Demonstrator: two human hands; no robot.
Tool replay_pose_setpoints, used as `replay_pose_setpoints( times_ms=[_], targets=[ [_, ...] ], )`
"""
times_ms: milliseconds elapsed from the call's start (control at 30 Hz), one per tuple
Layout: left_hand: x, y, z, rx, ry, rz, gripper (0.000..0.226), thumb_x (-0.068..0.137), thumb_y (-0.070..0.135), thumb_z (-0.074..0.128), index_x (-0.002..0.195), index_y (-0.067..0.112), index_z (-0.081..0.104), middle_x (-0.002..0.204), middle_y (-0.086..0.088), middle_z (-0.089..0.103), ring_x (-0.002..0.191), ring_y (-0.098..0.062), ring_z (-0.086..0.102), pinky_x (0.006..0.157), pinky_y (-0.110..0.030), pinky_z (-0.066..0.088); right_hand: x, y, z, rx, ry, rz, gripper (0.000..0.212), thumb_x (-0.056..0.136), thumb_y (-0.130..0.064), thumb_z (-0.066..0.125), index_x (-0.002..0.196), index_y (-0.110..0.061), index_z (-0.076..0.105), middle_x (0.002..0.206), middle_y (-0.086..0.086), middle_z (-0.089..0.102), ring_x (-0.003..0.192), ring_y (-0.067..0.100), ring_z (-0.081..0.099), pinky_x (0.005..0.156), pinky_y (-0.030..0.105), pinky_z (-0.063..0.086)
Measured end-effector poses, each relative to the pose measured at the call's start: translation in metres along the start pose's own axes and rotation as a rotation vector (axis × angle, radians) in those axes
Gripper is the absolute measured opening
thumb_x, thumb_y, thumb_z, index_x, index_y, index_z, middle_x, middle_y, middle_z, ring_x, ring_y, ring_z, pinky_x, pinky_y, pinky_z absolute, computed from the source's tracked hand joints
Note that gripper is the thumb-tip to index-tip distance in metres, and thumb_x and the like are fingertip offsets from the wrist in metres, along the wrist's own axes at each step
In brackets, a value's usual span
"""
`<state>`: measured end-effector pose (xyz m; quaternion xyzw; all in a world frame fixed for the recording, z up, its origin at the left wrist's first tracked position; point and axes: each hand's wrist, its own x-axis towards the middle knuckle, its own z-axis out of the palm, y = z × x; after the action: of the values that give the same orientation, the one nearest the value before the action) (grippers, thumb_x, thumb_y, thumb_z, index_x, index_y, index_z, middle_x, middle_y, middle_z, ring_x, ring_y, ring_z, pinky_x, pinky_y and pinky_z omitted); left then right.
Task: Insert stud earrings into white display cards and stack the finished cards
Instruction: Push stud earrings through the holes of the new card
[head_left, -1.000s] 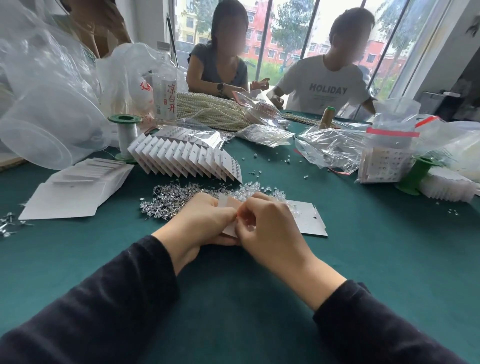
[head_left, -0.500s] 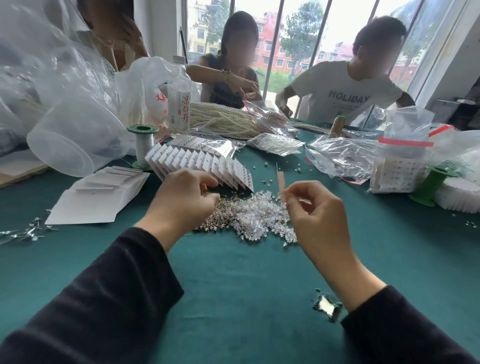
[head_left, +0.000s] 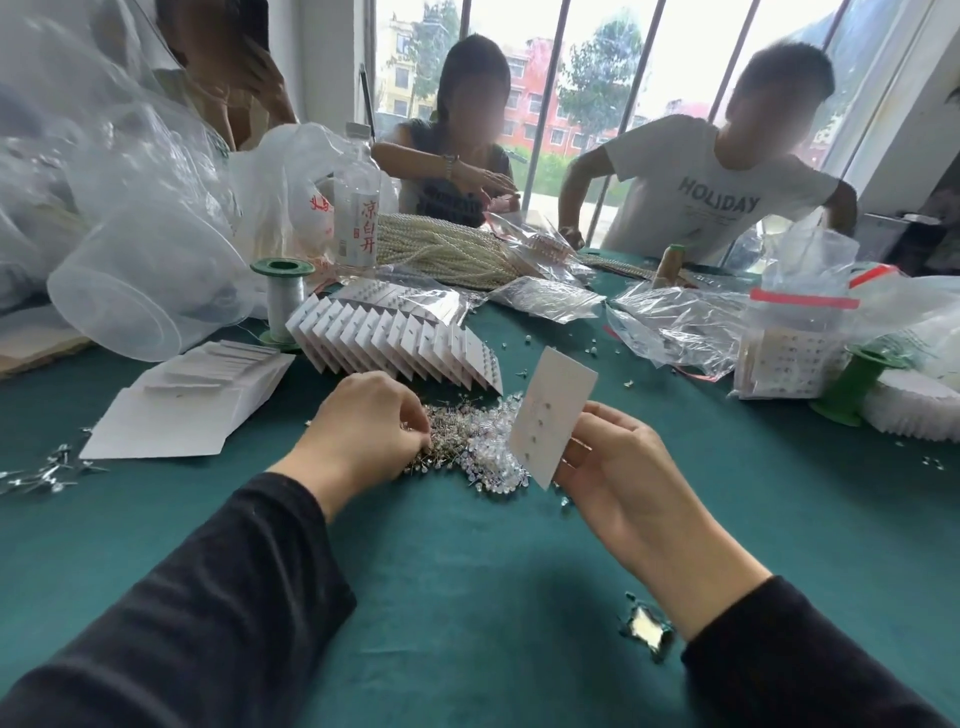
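My right hand (head_left: 610, 460) holds a white display card (head_left: 553, 413) upright by its lower right edge, its face turned to the left and showing a column of small holes or studs. My left hand (head_left: 371, 423) is down on the left side of a glittering pile of loose stud earrings (head_left: 478, 441), with fingertips curled into the studs; whether it pinches one is hidden. Behind the pile stands a fanned row of finished white cards (head_left: 395, 340). A stack of blank white cards (head_left: 192, 397) lies to the left.
The green tablecloth (head_left: 467, 571) has a small tear (head_left: 647, 629) near my right wrist. A green spool (head_left: 283, 296), clear plastic tubs (head_left: 140, 280), a bottle (head_left: 358, 208), pearl strands (head_left: 441, 249), plastic bags (head_left: 675, 322) and another spool (head_left: 852, 384) crowd the back. Three people sit opposite.
My hands have parted. The right hand lifted the card off the table and turned it from edge-on until its face shows, while the left hand went down into the stud pile.
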<state>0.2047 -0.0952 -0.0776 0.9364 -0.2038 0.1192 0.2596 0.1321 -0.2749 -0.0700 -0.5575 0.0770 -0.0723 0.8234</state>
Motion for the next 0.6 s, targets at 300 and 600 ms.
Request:
replay_pose_setpoints(
  times_ms=[300,600],
  targets=[
    [0.002,0.001,-0.003,-0.189,0.018,-0.040,0.013,0.083,0.025,0.065,0.076,0.013,0.066,0.068,0.008,0.059,0.059,0.000,0.049,0.054,-0.012,0.034,0.001,0.000,-0.001,0.116,-0.072,0.111,0.019,0.080,-0.001,0.055,0.097,0.001,0.065,0.081,0.011,0.069,0.068,0.021,0.066,0.060,0.029,0.058],
    [-0.010,0.040,-0.002,-0.650,-0.039,0.030,0.007,0.085,0.018,0.062,0.078,0.017,0.062,0.069,0.002,0.061,0.051,-0.001,0.050,0.049,-0.009,0.043,-0.002,0.003,0.001,0.177,-0.226,0.221,0.022,0.064,-0.008,0.060,0.082,-0.003,0.073,0.084,0.013,0.070,0.072,0.023,0.068,0.069,0.034,0.058]
  ],
)
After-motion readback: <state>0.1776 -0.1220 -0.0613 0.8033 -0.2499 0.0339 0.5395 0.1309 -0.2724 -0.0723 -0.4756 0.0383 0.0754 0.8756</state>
